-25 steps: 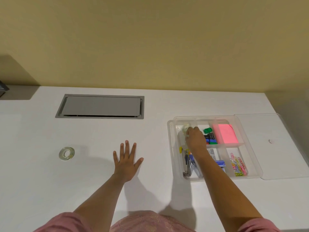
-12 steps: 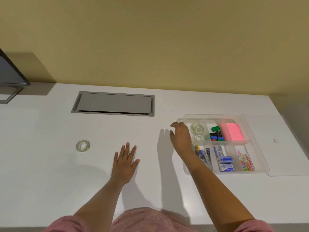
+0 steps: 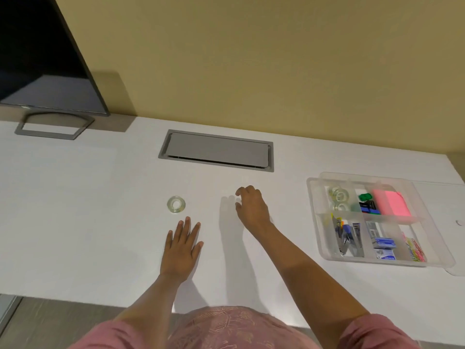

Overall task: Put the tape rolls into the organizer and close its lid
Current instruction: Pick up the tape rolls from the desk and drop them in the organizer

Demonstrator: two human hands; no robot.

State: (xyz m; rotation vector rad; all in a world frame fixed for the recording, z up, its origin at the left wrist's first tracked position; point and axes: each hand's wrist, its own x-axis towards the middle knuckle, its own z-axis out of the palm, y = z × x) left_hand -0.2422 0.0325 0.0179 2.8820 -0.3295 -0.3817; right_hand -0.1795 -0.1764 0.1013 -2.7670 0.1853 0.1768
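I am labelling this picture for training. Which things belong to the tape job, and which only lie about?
Job:
loose tape roll
organizer
stored tape rolls
lid
right hand
left hand

Lying about:
monitor
cable hatch
pink notes
paper clips

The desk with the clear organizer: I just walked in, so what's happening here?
A person is tidying tape rolls into the open organizer. Two rolls lie in its far-left compartment; one roll remains on the desk. The empty right hand reaches toward it, while the left hand rests flat. The lid lies beside the organizer.
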